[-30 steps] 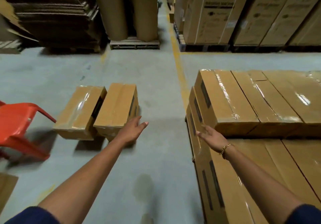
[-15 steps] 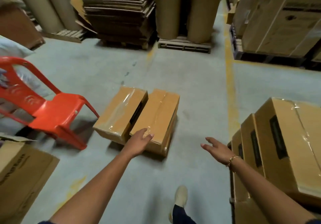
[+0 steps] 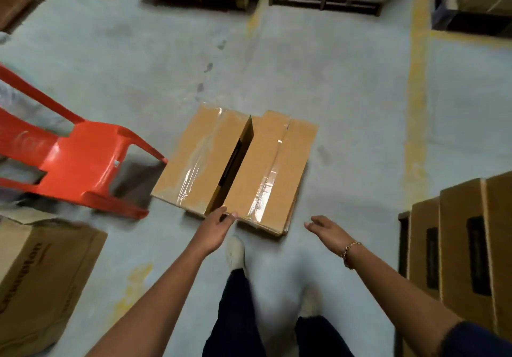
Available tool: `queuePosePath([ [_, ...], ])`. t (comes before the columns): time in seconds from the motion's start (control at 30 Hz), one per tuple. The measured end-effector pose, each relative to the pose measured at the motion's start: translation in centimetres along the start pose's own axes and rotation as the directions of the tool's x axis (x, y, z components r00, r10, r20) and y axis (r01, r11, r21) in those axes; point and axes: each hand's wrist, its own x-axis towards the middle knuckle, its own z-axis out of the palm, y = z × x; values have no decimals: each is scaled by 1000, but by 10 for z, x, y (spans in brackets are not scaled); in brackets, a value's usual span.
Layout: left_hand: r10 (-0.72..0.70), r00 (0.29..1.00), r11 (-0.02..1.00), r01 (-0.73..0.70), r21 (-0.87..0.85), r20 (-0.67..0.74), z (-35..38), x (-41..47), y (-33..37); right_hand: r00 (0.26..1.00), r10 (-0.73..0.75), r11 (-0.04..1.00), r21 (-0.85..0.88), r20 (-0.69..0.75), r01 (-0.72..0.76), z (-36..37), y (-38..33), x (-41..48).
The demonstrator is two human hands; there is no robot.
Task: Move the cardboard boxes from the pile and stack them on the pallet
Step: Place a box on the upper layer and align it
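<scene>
Grey concrete floor (image 3: 346,79). Stacked cartons (image 3: 460,246), right edge. Orange plastic chair (image 3: 77,162), left. Taped cardboard boxes side by side on the floor, centre: left box (image 3: 194,160), right box (image 3: 271,168). Left hand (image 3: 214,230): fingers extended, touching right box's near edge, grasping nothing. Right hand (image 3: 327,230): released, over floor near that box.

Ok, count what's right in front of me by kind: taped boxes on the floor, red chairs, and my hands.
Taped cardboard boxes on the floor: 2 (left box, right box)
Red plastic chair: 1
Hands: 2 (left hand, right hand)
Total: 5
</scene>
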Motion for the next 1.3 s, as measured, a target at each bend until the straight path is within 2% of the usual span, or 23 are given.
queuePosePath([
  [0.2,-64,991,991,49,123,120,-14,135,-28,985,161,981,120,-63,-153,39,-8,108],
  [0.33,-90,986,982,64,180,143,-8,224,-45,958,274,945,211,-86,-251,69,0,179],
  [0.5,-149,984,987,142,76,98,16,309,-73,936,341,896,331,-86,-295,107,31,260],
  [0.63,-238,963,971,239,8,129,35,362,-107,929,359,834,478,-87,-277,130,62,308],
  [0.73,-207,966,976,215,-38,156,45,379,-122,942,329,770,597,-69,-225,141,71,320],
  [0.87,-103,982,989,118,-85,159,45,367,-109,935,323,680,723,-145,-123,136,70,307],
  [1.0,-34,993,990,49,-131,110,26,324,-54,929,319,617,785,-188,-54,103,38,259],
  [1.13,38,991,997,-28,-76,126,1,257,9,929,325,607,793,-177,-61,63,1,175],
  [1.3,195,954,981,-193,-30,228,-21,165,105,889,330,566,820,-318,83,22,-34,40],
])
